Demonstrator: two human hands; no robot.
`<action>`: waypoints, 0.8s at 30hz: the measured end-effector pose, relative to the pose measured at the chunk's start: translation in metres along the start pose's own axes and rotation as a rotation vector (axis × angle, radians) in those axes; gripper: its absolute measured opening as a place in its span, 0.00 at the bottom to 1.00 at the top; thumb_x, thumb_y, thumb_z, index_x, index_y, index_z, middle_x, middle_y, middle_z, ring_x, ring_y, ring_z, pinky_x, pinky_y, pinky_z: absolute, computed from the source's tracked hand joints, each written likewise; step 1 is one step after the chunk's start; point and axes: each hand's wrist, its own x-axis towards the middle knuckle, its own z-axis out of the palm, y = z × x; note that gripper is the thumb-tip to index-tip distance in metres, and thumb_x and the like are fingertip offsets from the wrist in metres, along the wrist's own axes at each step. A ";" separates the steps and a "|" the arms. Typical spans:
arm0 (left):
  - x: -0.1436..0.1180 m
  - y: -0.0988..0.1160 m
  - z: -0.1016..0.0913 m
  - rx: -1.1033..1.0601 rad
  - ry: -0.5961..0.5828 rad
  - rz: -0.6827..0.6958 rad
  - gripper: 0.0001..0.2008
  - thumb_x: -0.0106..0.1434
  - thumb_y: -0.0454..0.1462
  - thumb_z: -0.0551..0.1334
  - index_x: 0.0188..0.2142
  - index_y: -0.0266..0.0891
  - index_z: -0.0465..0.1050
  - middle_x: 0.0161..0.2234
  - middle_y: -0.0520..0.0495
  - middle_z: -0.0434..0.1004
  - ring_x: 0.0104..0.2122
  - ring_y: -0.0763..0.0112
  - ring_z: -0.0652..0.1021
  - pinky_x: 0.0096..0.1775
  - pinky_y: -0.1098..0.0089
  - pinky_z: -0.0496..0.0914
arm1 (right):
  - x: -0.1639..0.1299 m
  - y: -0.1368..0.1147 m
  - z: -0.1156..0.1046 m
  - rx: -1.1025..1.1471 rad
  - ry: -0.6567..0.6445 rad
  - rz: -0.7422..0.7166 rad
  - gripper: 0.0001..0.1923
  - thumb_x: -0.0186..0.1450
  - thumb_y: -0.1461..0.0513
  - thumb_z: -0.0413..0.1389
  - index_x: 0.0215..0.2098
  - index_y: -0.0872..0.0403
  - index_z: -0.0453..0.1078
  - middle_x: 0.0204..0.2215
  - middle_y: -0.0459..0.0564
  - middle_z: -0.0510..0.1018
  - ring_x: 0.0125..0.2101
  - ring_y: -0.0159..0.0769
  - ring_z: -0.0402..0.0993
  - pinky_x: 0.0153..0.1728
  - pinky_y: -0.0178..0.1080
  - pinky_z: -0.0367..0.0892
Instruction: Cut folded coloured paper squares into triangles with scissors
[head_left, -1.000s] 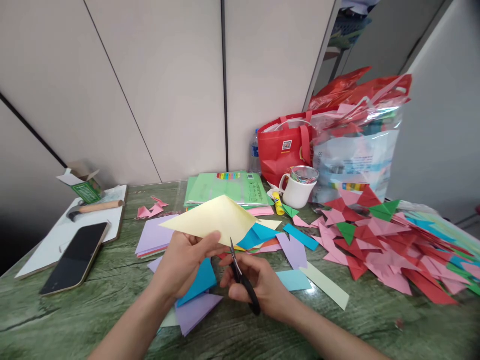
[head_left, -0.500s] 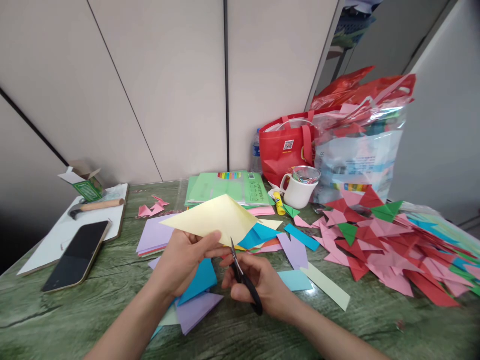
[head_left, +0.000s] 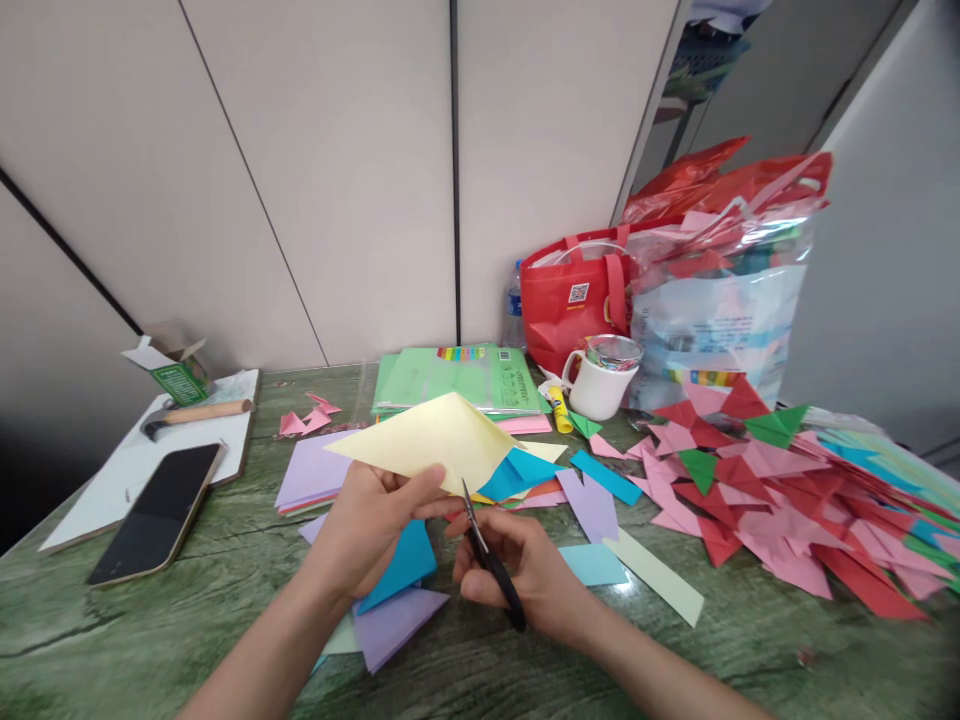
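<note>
My left hand pinches the near edge of a pale yellow folded paper, holding it up above the green table. Black-handled scissors sit in my right hand, their blade tips touching the yellow paper's lower edge. Under both hands lie blue and purple paper pieces.
A heap of red, pink and green folded triangles fills the right. A white mug, glue stick, red bag and clear plastic bag stand behind. Green paper pack at centre; phone, hammer and small box at left.
Hardly anything differs: the view has shifted slightly, and both hands keep the yellow paper and the scissors in the same place.
</note>
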 end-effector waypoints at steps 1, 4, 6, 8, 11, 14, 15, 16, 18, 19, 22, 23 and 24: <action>0.000 0.000 0.000 -0.002 0.000 0.004 0.17 0.52 0.37 0.65 0.44 0.39 0.74 0.36 0.45 0.80 0.33 0.63 0.79 0.36 0.63 0.73 | 0.000 0.000 0.000 -0.002 0.005 -0.001 0.16 0.52 0.60 0.64 0.38 0.55 0.68 0.24 0.42 0.72 0.24 0.30 0.67 0.28 0.34 0.62; 0.000 0.000 0.000 -0.011 -0.007 0.011 0.18 0.53 0.37 0.65 0.45 0.39 0.73 0.37 0.45 0.80 0.34 0.63 0.79 0.37 0.63 0.73 | 0.000 0.000 0.002 -0.003 0.015 0.011 0.16 0.52 0.60 0.64 0.37 0.54 0.68 0.22 0.41 0.70 0.23 0.29 0.65 0.27 0.34 0.61; 0.000 0.000 0.000 -0.018 -0.008 0.013 0.18 0.53 0.36 0.65 0.45 0.39 0.73 0.37 0.44 0.80 0.34 0.63 0.79 0.37 0.63 0.73 | 0.000 0.000 0.002 0.000 0.019 0.024 0.16 0.52 0.59 0.64 0.36 0.54 0.68 0.22 0.41 0.70 0.22 0.29 0.64 0.26 0.34 0.60; -0.001 0.001 0.001 -0.023 -0.005 0.012 0.19 0.53 0.36 0.65 0.46 0.39 0.72 0.37 0.45 0.80 0.34 0.63 0.79 0.37 0.63 0.73 | 0.001 -0.001 0.002 0.002 0.022 0.033 0.16 0.52 0.59 0.63 0.36 0.55 0.68 0.22 0.41 0.69 0.22 0.28 0.63 0.26 0.34 0.60; -0.002 0.001 0.001 -0.021 -0.003 0.012 0.19 0.53 0.36 0.65 0.46 0.39 0.72 0.37 0.45 0.80 0.33 0.64 0.79 0.36 0.64 0.74 | 0.001 -0.001 0.002 0.004 0.030 0.035 0.16 0.51 0.57 0.64 0.34 0.55 0.68 0.21 0.41 0.68 0.21 0.28 0.61 0.24 0.33 0.58; -0.003 0.002 0.002 -0.021 -0.002 0.018 0.19 0.53 0.36 0.65 0.46 0.39 0.72 0.38 0.45 0.80 0.34 0.64 0.79 0.36 0.65 0.74 | 0.002 -0.002 0.003 0.000 0.042 0.033 0.16 0.50 0.56 0.64 0.33 0.55 0.68 0.20 0.41 0.67 0.20 0.28 0.60 0.23 0.33 0.57; -0.003 0.002 0.002 -0.020 0.000 0.020 0.19 0.53 0.36 0.65 0.46 0.39 0.72 0.38 0.45 0.80 0.34 0.64 0.79 0.36 0.65 0.74 | 0.002 -0.003 0.004 0.002 0.046 0.032 0.16 0.50 0.56 0.64 0.33 0.55 0.68 0.20 0.41 0.66 0.20 0.28 0.59 0.23 0.33 0.57; -0.003 0.002 0.002 -0.018 0.001 0.021 0.20 0.53 0.36 0.65 0.46 0.39 0.72 0.38 0.45 0.80 0.34 0.64 0.79 0.36 0.65 0.74 | 0.002 -0.003 0.004 0.005 0.048 0.032 0.16 0.50 0.56 0.64 0.32 0.55 0.68 0.20 0.41 0.66 0.20 0.27 0.58 0.23 0.33 0.56; -0.002 0.002 0.002 -0.017 0.001 0.020 0.20 0.53 0.36 0.65 0.46 0.39 0.72 0.38 0.45 0.80 0.34 0.63 0.79 0.36 0.65 0.74 | 0.002 -0.004 0.005 0.012 0.052 0.029 0.16 0.50 0.56 0.64 0.32 0.55 0.68 0.20 0.41 0.65 0.19 0.27 0.57 0.22 0.32 0.56; -0.002 0.002 0.002 -0.019 -0.002 0.020 0.20 0.53 0.36 0.65 0.47 0.39 0.72 0.38 0.45 0.80 0.34 0.63 0.79 0.36 0.64 0.74 | 0.002 -0.004 0.005 0.014 0.053 0.025 0.16 0.50 0.56 0.64 0.32 0.56 0.68 0.19 0.41 0.65 0.19 0.27 0.57 0.22 0.32 0.56; -0.002 0.002 0.002 -0.022 -0.004 0.021 0.20 0.54 0.36 0.65 0.48 0.38 0.71 0.39 0.44 0.80 0.35 0.62 0.79 0.37 0.64 0.74 | 0.002 -0.003 0.004 0.012 0.052 0.017 0.16 0.50 0.57 0.64 0.32 0.56 0.68 0.19 0.41 0.65 0.20 0.27 0.57 0.22 0.31 0.55; -0.002 0.002 0.002 -0.021 -0.002 0.021 0.21 0.54 0.36 0.65 0.48 0.38 0.70 0.39 0.44 0.79 0.36 0.62 0.79 0.37 0.64 0.74 | 0.002 -0.003 0.004 0.010 0.052 0.014 0.15 0.50 0.57 0.64 0.32 0.57 0.68 0.19 0.41 0.64 0.19 0.26 0.56 0.22 0.31 0.55; -0.003 0.002 0.002 -0.020 0.001 0.021 0.21 0.54 0.36 0.64 0.48 0.39 0.70 0.40 0.44 0.79 0.36 0.62 0.79 0.37 0.64 0.74 | 0.002 -0.003 0.003 0.009 0.051 0.014 0.15 0.50 0.57 0.64 0.32 0.57 0.68 0.19 0.41 0.64 0.19 0.26 0.56 0.22 0.31 0.55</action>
